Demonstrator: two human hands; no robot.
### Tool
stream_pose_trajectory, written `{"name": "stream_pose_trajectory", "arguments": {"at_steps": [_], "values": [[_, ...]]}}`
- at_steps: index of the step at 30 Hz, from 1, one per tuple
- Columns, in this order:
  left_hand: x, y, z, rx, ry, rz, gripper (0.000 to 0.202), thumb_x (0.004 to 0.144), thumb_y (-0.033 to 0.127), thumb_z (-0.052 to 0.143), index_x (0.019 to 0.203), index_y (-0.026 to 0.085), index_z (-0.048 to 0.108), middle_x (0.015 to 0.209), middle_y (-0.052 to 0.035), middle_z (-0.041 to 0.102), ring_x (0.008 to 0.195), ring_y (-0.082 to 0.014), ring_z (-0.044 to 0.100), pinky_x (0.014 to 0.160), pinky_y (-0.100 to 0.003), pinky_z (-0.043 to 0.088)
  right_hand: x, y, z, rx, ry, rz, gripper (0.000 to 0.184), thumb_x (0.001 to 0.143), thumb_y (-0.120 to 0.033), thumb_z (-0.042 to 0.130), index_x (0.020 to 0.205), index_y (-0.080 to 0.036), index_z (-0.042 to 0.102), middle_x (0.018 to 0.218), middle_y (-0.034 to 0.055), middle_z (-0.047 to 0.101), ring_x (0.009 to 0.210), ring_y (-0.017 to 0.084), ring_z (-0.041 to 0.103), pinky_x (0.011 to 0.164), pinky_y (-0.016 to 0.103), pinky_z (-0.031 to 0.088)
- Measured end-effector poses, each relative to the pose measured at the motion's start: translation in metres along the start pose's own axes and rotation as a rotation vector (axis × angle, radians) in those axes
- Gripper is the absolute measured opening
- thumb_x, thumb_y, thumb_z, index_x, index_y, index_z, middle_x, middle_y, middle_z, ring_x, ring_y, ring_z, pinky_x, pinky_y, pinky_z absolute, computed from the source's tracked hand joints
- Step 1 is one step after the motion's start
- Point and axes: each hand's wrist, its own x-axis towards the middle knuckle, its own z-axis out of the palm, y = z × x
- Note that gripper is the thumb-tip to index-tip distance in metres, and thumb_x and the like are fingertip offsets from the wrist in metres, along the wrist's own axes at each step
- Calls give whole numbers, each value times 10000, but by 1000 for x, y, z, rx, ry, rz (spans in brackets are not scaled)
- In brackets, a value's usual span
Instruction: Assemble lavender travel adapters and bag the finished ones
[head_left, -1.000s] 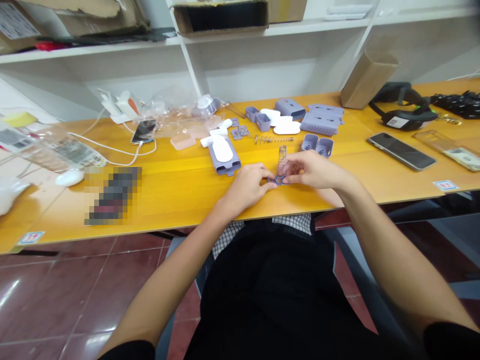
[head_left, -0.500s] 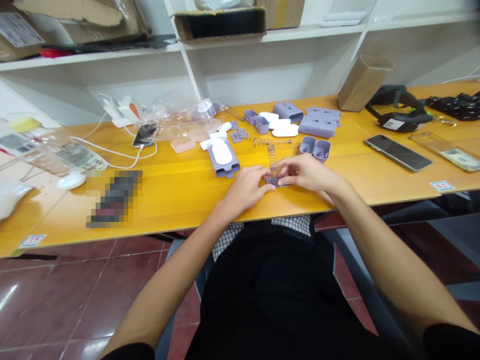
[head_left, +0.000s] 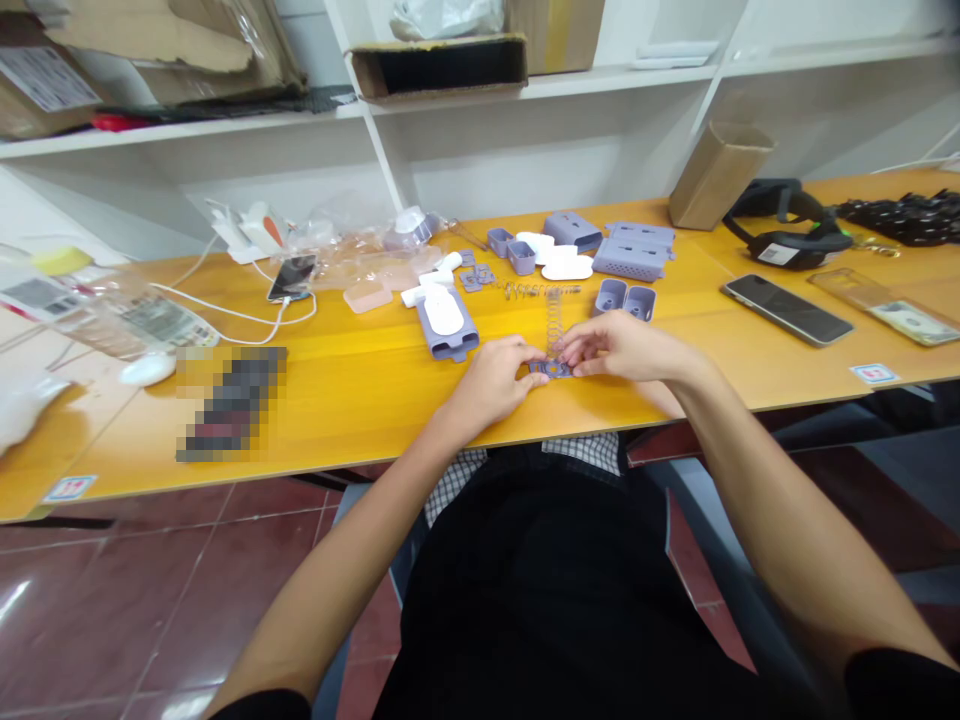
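Observation:
A small grey-purple plastic plate lies near the table's front edge. My left hand is closed on its left end between thumb and fingers. At the plate's right end is my right hand, its fingers bent around the lower end of a thin metal coil spring. The spring extends away from the plate toward the back of the table; its lowest turns are partly hidden by the fingers. A second spring lies crosswise just behind. To the right sits a purple double cup piece.
Left of my hands lies a purple housing with white parts on it. Behind are small purple cups, white covers and perforated purple shells. A phone and a headset are at the right, clear packaging at the left.
My right hand has shifted slightly right, and its fingers now uncover more of the plate. The spring has straightened and leans a little further right. My left hand stays at the plate.

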Motion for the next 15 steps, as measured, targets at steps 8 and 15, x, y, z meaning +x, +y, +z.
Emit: {"name": "stream_pose_trajectory", "arguments": {"at_steps": [8,15], "values": [[0,-2,2,-12,-3,0,168,950,204,780,1112,198,821,1011,-62,734,925,-219,686,939,-392,556,6,9,5,3,52,-25,253,768,-361,856,985,-231,844,894,56,847,844,243,807,853,409,657],[-1,-2,1,-12,8,-6,170,949,216,773,1112,210,822,1001,-61,735,904,-218,682,922,-391,558,5,7,5,-40,60,-30,298,761,-406,873,1005,-237,850,868,52,841,815,243,784,826,413,635]]}}
